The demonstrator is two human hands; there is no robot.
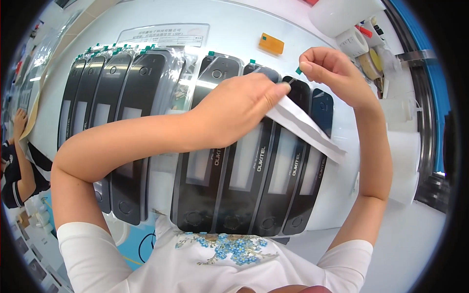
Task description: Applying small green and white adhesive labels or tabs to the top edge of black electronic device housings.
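My left hand [239, 105] reaches across the panels and is closed on one end of a folded white strip [310, 131], paper or cloth. The strip slants down to the right across the black panels. My right hand [337, 73] pinches a small green tab [299, 71] at the top end of one black panel [295, 95]. Beside it on the left lies another long black panel [246, 166] with a pale rectangular window, partly hidden by my left hand. A further panel [207, 171] lies left of that. The rightmost panel [322, 112] sits below my right hand.
More black panels [139, 83] with green tabs overlap in a row at the left, under clear film. An orange block [271, 44] and a printed sheet [163, 35] lie at the back. White rolls [351, 41] stand at the right. Another person's arm [22, 127] shows far left.
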